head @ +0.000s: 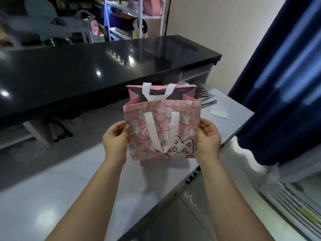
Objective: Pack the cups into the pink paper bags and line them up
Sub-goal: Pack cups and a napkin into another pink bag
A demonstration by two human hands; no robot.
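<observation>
From my remote station I saw the pink paper bag [188, 119] held upright, mouth open toward the ceiling, its broad cat-printed face turned to the camera and its width running left to right. The near white handle [153, 134] hung down over that face; the far handle [157, 94] drooped into the mouth. The left hand [114, 139] pinched the bag's left edge - thumb [127, 127] on the front, fingers hidden behind - and the right hand [208, 138] gripped the right edge likewise. The bag sat over the pale table [69, 180]; I could not tell whether its base touched. Beyond lay a white slip [219, 112], a black counter [86, 66] and a blue curtain [286, 84].
</observation>
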